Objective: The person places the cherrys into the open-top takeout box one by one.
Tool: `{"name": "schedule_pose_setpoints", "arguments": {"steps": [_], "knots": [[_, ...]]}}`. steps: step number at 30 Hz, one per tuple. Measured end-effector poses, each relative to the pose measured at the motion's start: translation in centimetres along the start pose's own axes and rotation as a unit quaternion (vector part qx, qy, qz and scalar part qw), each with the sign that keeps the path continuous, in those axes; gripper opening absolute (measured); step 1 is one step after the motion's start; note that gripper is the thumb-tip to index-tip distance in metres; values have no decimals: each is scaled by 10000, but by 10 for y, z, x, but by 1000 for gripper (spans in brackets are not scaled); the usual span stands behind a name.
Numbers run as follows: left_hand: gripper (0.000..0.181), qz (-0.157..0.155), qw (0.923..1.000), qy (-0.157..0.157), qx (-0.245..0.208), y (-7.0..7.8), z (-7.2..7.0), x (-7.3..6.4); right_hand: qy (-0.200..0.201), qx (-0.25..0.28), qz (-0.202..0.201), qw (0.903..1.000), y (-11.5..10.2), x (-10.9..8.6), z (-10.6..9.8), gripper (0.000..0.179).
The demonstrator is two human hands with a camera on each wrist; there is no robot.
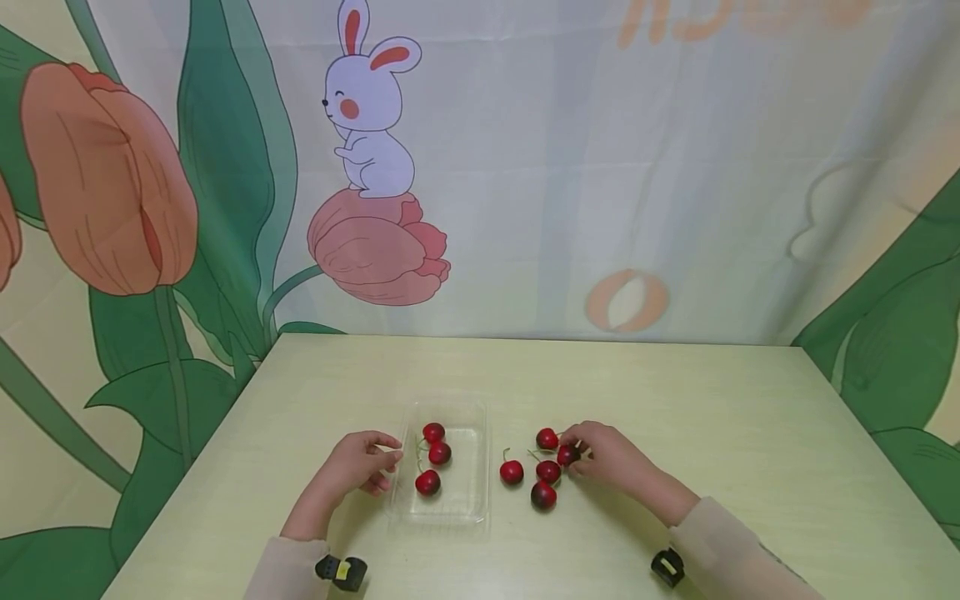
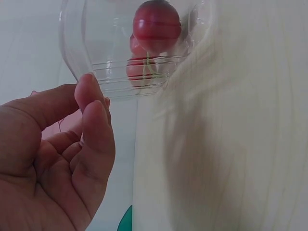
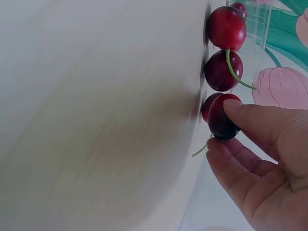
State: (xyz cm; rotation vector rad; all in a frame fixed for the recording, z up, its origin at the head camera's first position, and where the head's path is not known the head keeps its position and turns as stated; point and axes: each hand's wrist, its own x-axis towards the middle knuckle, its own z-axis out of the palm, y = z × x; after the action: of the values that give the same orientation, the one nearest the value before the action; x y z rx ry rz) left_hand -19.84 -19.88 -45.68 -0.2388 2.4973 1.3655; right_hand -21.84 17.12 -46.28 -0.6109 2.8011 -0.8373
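A clear plastic box (image 1: 470,500) holds three dark red cherries with green stems, such as the lower cherry (image 1: 428,482). My left hand (image 1: 358,463) is at the box's left side, thumb and forefinger pinching its rim; the left wrist view shows these fingertips (image 2: 88,89) at the edge. To the right of the box, my right hand (image 1: 611,457) pinches a dark red cherry (image 3: 222,118) between thumb and fingers. Several other cherries lie around it, among them a cherry (image 1: 512,472) nearest the box and a darker cherry (image 1: 543,495) at the front.
The pale wooden table (image 1: 675,400) carries the box and fruit. Behind it hangs a printed cloth (image 1: 525,167) with a rabbit, tulips and leaves. Each wrist wears a black strapped device, such as the left one (image 1: 342,572).
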Motion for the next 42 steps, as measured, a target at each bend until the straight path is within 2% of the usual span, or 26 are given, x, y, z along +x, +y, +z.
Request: {"name": "schedule_pose_setpoints", "arguments": {"steps": [6,17,30,42], "knots": [[29,-34,10000,20,22,0,0,0,28,-23,22,10000,0,-2,-2,30],[29,5,10000,-4,40,1,0,-2,214,-113,-319,9992,-2,-5,-10,28],[28,16,10000,4,-4,0,-1,-1,394,-426,-724,9957,-24,-8,-18,29],[29,15,10000,-6,32,0,-1,-1,365,-327,-1214,9914,-40,-8,-20,25]]}}
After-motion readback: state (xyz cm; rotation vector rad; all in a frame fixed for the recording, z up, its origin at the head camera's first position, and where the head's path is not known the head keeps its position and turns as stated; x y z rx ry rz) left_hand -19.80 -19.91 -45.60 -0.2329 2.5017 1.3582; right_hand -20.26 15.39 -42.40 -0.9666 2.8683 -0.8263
